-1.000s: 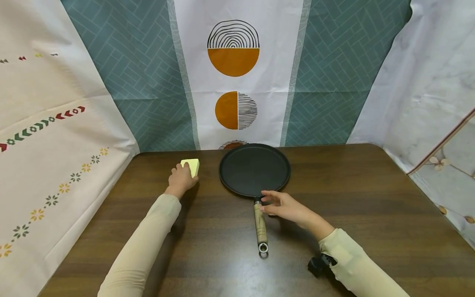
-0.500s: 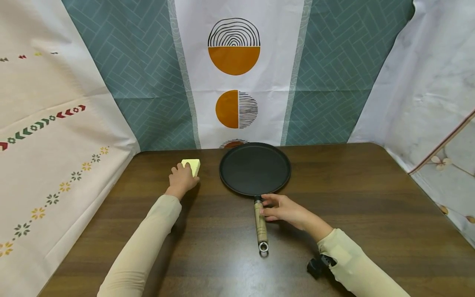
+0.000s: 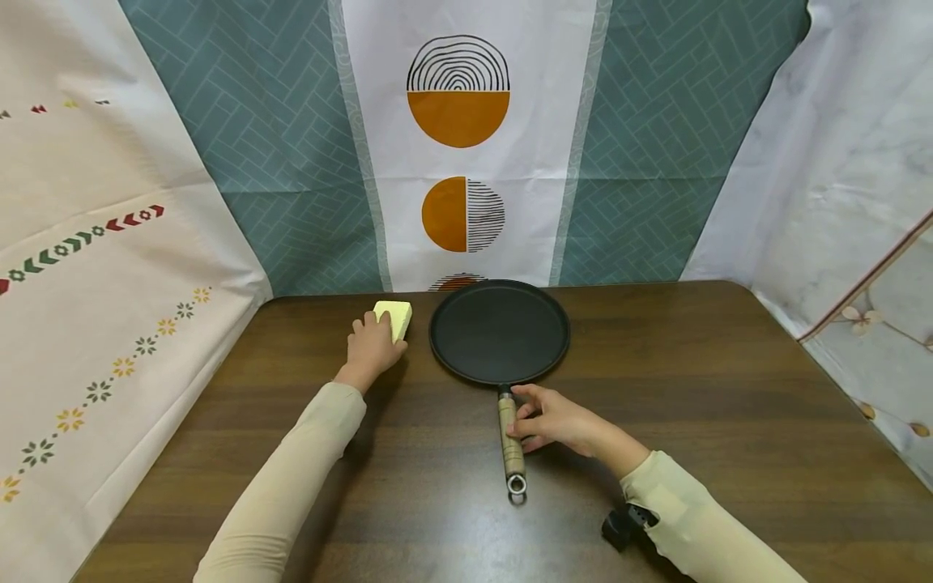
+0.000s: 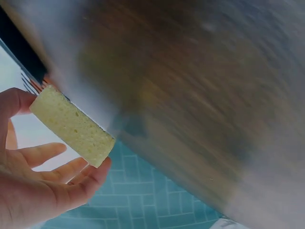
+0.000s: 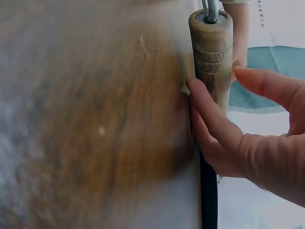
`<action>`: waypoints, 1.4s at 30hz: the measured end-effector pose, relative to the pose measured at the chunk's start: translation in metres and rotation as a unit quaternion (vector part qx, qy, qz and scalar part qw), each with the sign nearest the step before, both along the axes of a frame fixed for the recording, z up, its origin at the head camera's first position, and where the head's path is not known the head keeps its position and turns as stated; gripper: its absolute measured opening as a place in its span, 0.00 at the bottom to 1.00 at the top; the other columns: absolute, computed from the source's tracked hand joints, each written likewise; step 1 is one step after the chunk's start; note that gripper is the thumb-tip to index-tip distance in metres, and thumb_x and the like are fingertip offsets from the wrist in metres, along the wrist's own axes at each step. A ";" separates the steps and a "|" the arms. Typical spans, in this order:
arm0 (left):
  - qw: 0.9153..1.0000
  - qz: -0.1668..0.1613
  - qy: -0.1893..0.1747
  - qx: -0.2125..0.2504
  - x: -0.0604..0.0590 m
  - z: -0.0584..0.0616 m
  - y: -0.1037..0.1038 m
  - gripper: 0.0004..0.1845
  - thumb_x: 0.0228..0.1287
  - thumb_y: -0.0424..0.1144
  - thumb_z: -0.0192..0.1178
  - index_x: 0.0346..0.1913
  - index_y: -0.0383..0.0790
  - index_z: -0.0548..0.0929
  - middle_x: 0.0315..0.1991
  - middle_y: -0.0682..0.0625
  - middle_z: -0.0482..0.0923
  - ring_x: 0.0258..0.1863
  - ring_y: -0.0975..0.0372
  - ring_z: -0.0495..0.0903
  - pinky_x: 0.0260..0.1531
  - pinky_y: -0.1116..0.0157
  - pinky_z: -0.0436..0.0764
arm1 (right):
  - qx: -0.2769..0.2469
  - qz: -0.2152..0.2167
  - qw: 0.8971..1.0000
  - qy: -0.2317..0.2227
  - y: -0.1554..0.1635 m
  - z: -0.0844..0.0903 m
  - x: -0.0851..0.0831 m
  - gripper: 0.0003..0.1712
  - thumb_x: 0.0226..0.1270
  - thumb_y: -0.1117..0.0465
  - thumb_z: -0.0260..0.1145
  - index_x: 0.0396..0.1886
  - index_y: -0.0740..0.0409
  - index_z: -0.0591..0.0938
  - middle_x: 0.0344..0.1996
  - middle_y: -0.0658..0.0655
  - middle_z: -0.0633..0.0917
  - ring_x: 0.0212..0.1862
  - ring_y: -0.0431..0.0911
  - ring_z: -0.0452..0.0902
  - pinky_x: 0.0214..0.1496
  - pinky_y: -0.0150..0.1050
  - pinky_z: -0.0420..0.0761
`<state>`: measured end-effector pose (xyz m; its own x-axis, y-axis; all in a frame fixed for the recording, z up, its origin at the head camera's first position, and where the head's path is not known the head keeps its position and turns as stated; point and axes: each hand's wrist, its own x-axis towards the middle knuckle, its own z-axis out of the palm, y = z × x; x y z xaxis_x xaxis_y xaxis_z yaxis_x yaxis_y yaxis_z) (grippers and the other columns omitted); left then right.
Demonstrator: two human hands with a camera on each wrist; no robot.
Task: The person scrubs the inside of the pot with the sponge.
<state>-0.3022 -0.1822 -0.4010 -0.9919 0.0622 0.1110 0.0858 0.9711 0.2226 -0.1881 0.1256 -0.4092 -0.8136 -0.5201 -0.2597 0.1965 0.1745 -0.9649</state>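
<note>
My left hand (image 3: 373, 348) grips a pale yellow sponge (image 3: 396, 314) at the back left of the table, to the left of the pan. In the left wrist view the block's porous side (image 4: 74, 126) shows, held between thumb and fingertips. A flat black frying pan (image 3: 499, 332) lies at the back middle, its wooden handle (image 3: 513, 457) pointing toward me. Around the upper half of that handle are the curled fingers of my right hand (image 3: 561, 419). The right wrist view has the thumb on one side of the handle (image 5: 213, 43) and fingers on the other.
The dark brown wooden table (image 3: 692, 389) reaches back to a teal and white patterned cloth (image 3: 641, 146). Pale cloths hang at both sides. A black wrist-worn device (image 3: 619, 526) hangs below my right sleeve. A metal ring (image 3: 517, 486) ends the pan handle.
My left hand has shifted right and slightly back with the sponge, closer to the pan. My right hand has lowered onto the handle and its fingers have curled in around it.
</note>
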 end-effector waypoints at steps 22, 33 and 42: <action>0.997 -0.074 0.023 0.018 0.003 0.001 0.038 0.34 0.60 0.43 0.58 0.68 0.31 0.67 0.66 0.33 0.63 0.56 0.39 0.65 0.51 0.45 0.71 | 0.006 -0.016 1.000 -0.004 -0.004 0.002 0.000 0.44 0.59 0.75 0.65 0.71 0.72 0.52 0.41 0.65 0.70 0.35 0.49 0.77 0.41 0.49 0.83; 0.994 -0.108 0.022 0.022 0.004 -0.004 0.055 0.33 0.63 0.43 0.57 0.70 0.35 0.66 0.68 0.37 0.62 0.54 0.42 0.66 0.51 0.47 0.70 | 0.007 -0.019 1.000 -0.009 -0.004 0.000 0.002 0.44 0.59 0.75 0.66 0.71 0.72 0.53 0.40 0.64 0.70 0.35 0.49 0.77 0.41 0.49 0.83; 0.989 -0.144 0.023 0.035 0.006 -0.004 0.068 0.33 0.64 0.43 0.56 0.71 0.37 0.66 0.69 0.39 0.62 0.56 0.43 0.66 0.55 0.47 0.68 | 0.013 -0.023 0.999 -0.018 -0.004 0.003 0.002 0.44 0.59 0.74 0.66 0.71 0.71 0.53 0.40 0.64 0.69 0.35 0.49 0.76 0.41 0.50 0.83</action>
